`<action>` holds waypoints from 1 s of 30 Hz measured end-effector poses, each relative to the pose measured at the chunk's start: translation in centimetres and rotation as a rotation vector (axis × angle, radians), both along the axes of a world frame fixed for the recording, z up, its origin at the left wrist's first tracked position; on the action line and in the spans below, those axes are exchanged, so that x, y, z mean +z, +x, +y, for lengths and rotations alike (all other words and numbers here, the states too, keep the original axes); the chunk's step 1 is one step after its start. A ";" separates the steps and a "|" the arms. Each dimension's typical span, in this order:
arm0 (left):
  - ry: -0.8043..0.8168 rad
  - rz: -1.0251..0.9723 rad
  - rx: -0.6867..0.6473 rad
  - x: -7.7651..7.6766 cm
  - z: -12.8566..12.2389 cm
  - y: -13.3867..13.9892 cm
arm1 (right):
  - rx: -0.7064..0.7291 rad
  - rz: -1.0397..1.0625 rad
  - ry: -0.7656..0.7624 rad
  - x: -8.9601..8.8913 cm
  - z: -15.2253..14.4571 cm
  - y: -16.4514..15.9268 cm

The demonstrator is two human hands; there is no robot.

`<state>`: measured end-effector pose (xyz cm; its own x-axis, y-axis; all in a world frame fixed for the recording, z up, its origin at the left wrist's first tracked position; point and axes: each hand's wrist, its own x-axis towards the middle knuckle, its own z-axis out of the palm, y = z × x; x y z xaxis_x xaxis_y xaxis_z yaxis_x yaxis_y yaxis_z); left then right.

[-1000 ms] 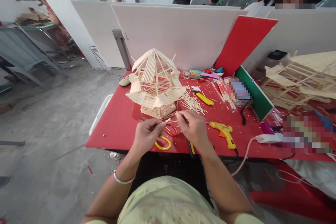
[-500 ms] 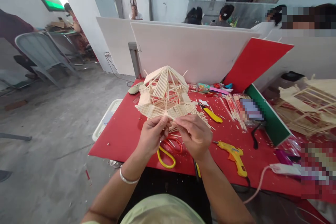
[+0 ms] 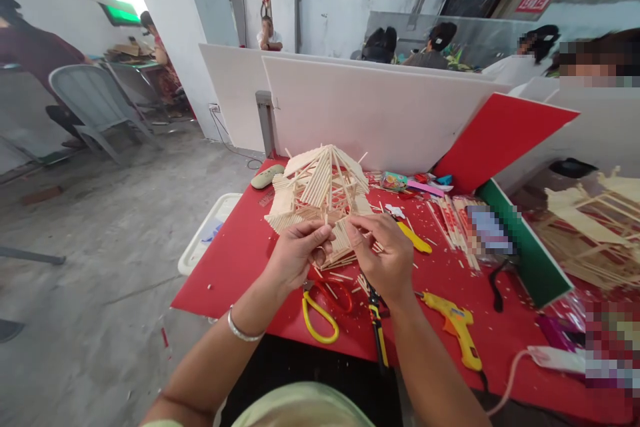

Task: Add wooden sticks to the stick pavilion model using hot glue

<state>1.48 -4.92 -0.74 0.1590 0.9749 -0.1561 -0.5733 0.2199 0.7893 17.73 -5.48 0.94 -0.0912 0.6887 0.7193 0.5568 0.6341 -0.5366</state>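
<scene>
A small model building of thin pale wooden sticks (image 3: 320,180) stands on the red table, with a peaked, partly slatted roof over flared lower eaves. In front of it, my left hand (image 3: 303,250) is closed in a pinch, and the tip of a pale wooden stick shows above thumb and forefinger. My right hand (image 3: 385,253) pinches near the right part of the lower eaves; what its fingertips hold is too small to make out. Below my hands lie scissors with yellow and red handles (image 3: 320,323) and a black-and-yellow tool (image 3: 377,330).
To the right lie a yellow glue gun (image 3: 455,327) with its cord, yellow-handled pliers (image 3: 415,238) and bundled sticks (image 3: 453,227). White boards (image 3: 370,107) close off the back; a green board (image 3: 530,247) stands at right. Loose sticks and scraps litter the red table (image 3: 215,280). Other people sit beyond.
My hands have come apart: the right hand has moved off to the right of the left. The whole view has shifted, so everything appears slightly lower and further right.
</scene>
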 end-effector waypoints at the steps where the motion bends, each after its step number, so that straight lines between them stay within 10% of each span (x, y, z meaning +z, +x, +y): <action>1: -0.018 -0.022 -0.004 0.0 0.2 0.0 | 0.005 -0.010 -0.021 0.1 0.3 -0.1; 9: -0.068 -0.084 -0.020 0.3 1.1 0.3 | 0.061 0.018 -0.205 0.6 2.5 -1.1; 30: -0.149 -0.201 0.112 1.0 2.6 0.9 | -0.076 -0.090 0.041 0.4 5.3 -2.6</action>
